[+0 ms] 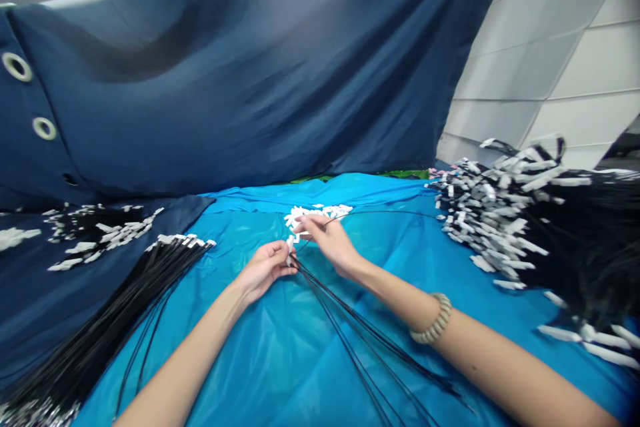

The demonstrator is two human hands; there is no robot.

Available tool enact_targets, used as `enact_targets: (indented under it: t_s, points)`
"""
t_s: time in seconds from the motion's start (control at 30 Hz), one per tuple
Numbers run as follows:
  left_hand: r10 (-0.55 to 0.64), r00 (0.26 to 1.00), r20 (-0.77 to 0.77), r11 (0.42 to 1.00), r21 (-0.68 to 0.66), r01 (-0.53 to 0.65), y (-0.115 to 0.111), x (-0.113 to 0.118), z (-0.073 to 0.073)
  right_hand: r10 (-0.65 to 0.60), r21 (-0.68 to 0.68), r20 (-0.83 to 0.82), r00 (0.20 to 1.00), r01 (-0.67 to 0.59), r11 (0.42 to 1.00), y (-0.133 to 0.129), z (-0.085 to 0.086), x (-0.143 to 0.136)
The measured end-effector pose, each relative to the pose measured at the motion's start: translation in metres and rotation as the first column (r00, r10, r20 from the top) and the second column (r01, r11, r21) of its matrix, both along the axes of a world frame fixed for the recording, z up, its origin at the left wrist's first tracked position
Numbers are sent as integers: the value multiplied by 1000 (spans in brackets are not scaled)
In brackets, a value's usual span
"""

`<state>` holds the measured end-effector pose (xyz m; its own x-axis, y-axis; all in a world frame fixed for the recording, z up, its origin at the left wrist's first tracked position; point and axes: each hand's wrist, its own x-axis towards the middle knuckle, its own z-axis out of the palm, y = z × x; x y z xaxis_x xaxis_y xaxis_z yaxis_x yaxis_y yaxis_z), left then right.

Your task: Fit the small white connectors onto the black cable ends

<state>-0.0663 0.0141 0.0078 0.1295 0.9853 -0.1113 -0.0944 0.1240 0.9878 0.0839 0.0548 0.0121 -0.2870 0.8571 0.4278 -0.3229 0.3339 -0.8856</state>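
Note:
My left hand [269, 268] is closed around the white connector ends [290, 250] of several black wires [345, 317], which trail down to the lower right across the blue sheet. Beside it on the right, my right hand [330, 241] pinches a thin black wire [385, 212] between thumb and fingers. That wire runs off toward the heap on the right. Just behind the hands lies a small pile of loose white connectors [345, 209], partly hidden by my right fingers. Whether the pinched wire touches a connector is too small to tell.
Blue plastic sheeting [240, 360] covers the work surface. A neat bundle of black wires [115, 313] with white ends lies to the left, other bunches behind it. A large heap of white-ended wires [500, 213] stands on the right. A dark blue curtain [250, 80] hangs behind.

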Motion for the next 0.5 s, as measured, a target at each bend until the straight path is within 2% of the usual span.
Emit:
enact_targets:
  t_s: [0.17,0.27,0.37,0.43,0.5]
  points:
    - [1,999,35,1000,-19,0,1,1,-4,-70,-195,-183,981,33,980,6,26,26]
    - [3,998,60,999,-33,-1,0,4,-6,-216,-289,-238,947,143,947,13,37,47]
    - [13,996,90,999,-46,-9,0,6,-9,-292,-164,-110,950,273,948,18,37,64]
    - [16,994,110,998,-54,-10,0,8,-12,-351,22,43,935,351,936,18,32,72]
    - [12,992,128,998,-63,-4,-1,10,-15,-461,257,151,875,416,872,13,27,78]
